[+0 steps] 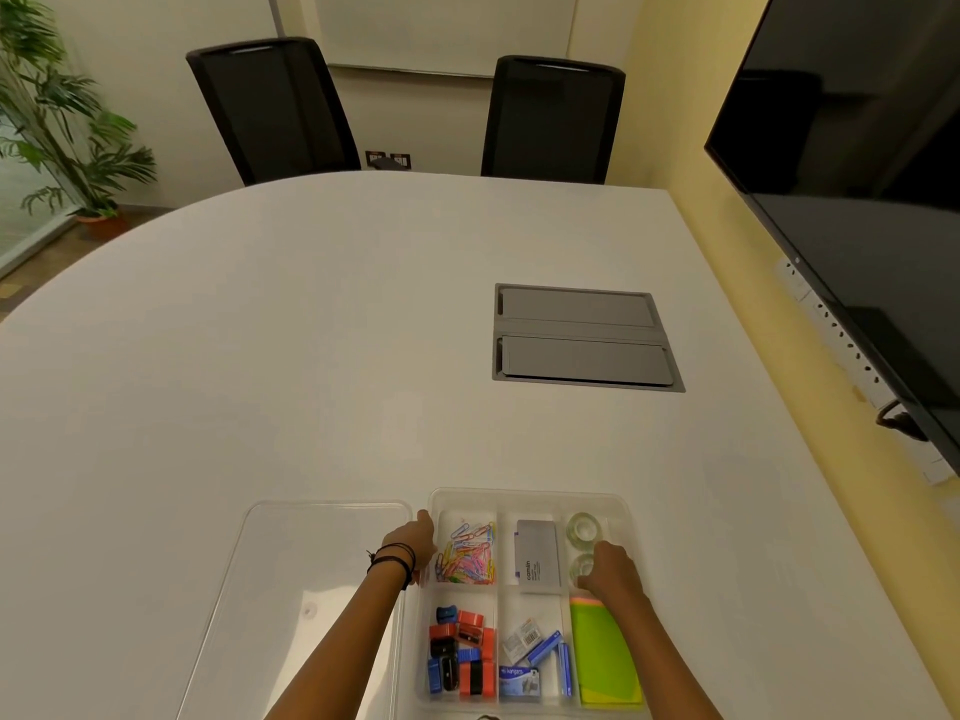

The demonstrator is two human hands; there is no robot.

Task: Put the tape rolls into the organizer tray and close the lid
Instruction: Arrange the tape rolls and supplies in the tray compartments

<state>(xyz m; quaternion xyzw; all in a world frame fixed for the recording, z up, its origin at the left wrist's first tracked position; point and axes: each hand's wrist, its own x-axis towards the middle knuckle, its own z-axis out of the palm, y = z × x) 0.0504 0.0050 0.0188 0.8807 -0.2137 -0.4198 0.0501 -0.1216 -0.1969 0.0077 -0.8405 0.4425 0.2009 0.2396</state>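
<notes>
A clear organizer tray (524, 497) sits at the near edge of the white table, split into several compartments. Two clear tape rolls lie in its far right compartment: one (586, 527) at the back, the other (582, 565) nearer, under the fingers of my right hand (613, 571). That hand rests over the near roll; whether it grips it I cannot tell. My left hand (413, 545) holds the tray's left rim. The clear lid (291, 589) lies flat on the table, left of the tray.
Other compartments hold coloured paper clips (467, 556), a grey card box (537, 556), sharpeners and erasers (460, 652), staple boxes (535, 662) and green sticky notes (608, 657). A grey cable hatch (584, 337) is set in the table farther back. Two black chairs stand behind.
</notes>
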